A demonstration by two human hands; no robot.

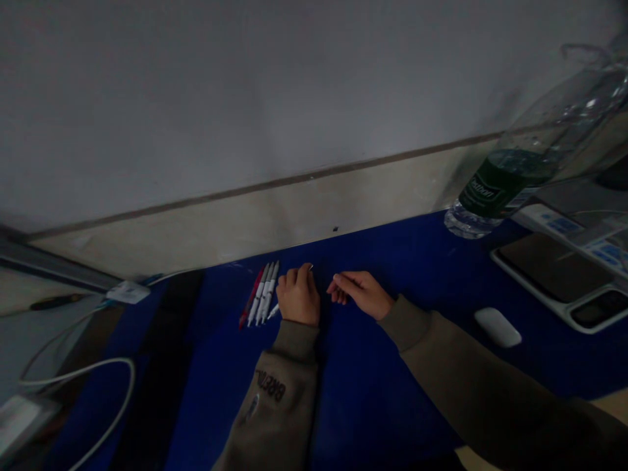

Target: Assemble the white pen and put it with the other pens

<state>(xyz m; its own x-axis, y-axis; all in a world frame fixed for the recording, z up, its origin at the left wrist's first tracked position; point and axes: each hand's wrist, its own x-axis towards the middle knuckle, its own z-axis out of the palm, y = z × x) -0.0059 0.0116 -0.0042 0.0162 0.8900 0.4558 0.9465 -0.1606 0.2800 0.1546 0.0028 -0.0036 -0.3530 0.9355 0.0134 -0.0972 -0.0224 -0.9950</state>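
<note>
My left hand [299,294] is closed over a white pen [273,312], whose end shows at the hand's left side; a small tip also shows by the fingertips. Just left of it, several white and grey pens [263,294] lie side by side on the blue tabletop [245,379], with a red pen [251,297] at their left edge. My right hand [360,291] is a little to the right, its fingers curled in and thumb against them. Whatever it may hold is hidden.
A large clear bottle with a green label [500,183] stands at the back right. Near it are a scale-like device [559,275] and a white mouse [498,327]. White cables [122,363] run along the left. A wall [245,216] borders the table's back.
</note>
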